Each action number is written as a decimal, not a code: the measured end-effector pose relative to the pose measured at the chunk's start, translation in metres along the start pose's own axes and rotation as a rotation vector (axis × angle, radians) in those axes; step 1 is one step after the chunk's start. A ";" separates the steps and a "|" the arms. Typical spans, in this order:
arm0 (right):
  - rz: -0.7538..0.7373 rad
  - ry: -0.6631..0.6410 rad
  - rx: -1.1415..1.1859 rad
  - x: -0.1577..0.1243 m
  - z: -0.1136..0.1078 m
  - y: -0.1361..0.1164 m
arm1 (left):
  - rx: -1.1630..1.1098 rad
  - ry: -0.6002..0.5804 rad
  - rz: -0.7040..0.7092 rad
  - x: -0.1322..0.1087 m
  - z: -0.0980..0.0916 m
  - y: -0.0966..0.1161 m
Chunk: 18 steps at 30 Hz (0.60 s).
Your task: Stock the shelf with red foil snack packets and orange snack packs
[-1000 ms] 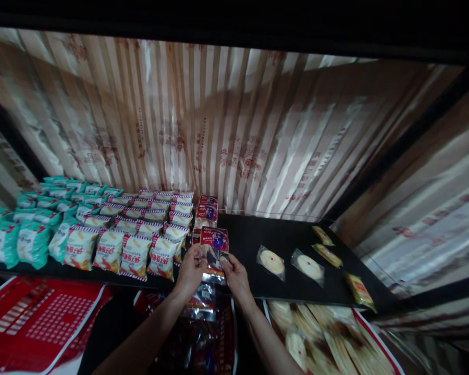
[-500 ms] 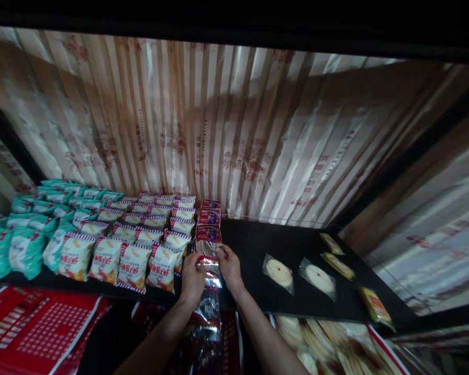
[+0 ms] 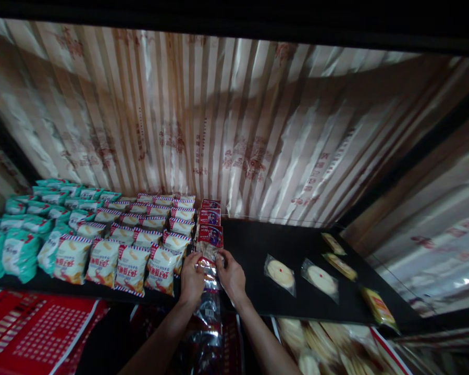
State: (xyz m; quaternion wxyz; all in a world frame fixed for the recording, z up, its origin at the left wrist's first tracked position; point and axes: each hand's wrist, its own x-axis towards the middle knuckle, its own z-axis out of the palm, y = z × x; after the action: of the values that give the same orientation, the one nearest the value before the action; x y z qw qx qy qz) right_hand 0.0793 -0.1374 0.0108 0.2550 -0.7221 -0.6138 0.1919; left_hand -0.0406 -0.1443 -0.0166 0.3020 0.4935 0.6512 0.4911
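Observation:
A linked strip of shiny snack packets point(image 3: 209, 307) hangs down over the front edge of the black shelf point(image 3: 250, 247). My left hand point(image 3: 191, 279) pinches the left side of the strip, fingers closed. On its right side my right hand point(image 3: 231, 277) pinches it with thumb and fingers. Just beyond my fingertips lie dark red packets point(image 3: 210, 236) in a line running back to the curtain; whether they join the strip is hard to see. Left of my left hand stand white snack bags point(image 3: 160, 268) with striped edges, in several rows.
Teal snack bags point(image 3: 20, 255) fill the left end. To the right lie two round pale wrapped pastries point(image 3: 280, 274) and several yellow packets point(image 3: 379, 308). Below are a red basket point(image 3: 58, 328) and a container of pale wrapped pastries point(image 3: 320, 338). A printed curtain point(image 3: 234, 120) hangs behind.
My right hand has shifted slightly right and down along the strip, and its fingers still pinch it. My left hand has hardly moved. The view has turned a little.

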 end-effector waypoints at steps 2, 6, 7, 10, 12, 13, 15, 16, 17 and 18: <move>-0.002 -0.019 -0.044 -0.001 -0.001 0.000 | 0.020 -0.007 -0.011 0.001 -0.001 -0.001; -0.088 -0.004 -0.088 -0.001 -0.002 0.004 | 0.047 -0.010 -0.008 0.001 0.000 -0.005; -0.114 0.013 -0.102 -0.001 -0.002 0.004 | 0.047 -0.006 -0.006 0.001 0.000 -0.006; -0.194 0.103 -0.179 0.001 -0.002 0.002 | 0.034 0.006 -0.003 0.001 0.002 -0.009; -0.279 0.158 -0.211 0.006 0.000 -0.003 | 0.024 0.010 0.005 0.002 0.002 -0.011; -0.327 0.171 -0.216 0.009 0.001 -0.006 | 0.022 0.012 0.009 0.002 0.002 -0.012; -0.420 0.165 -0.213 0.020 0.004 -0.014 | 0.018 0.018 0.010 0.003 0.002 -0.013; -0.453 0.152 -0.215 0.026 0.007 -0.018 | 0.016 0.022 0.010 0.004 0.002 -0.014; -0.472 0.134 -0.220 0.033 0.009 -0.023 | 0.015 0.025 0.011 0.004 0.002 -0.014; -0.479 0.110 -0.229 0.039 0.012 -0.027 | 0.019 0.027 0.011 0.004 0.001 -0.015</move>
State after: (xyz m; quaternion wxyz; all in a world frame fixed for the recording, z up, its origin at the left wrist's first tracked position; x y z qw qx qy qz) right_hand 0.0579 -0.0942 0.0186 0.2427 -0.5897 -0.7701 0.0157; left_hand -0.0457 -0.1406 -0.0304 0.2858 0.4932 0.6571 0.4933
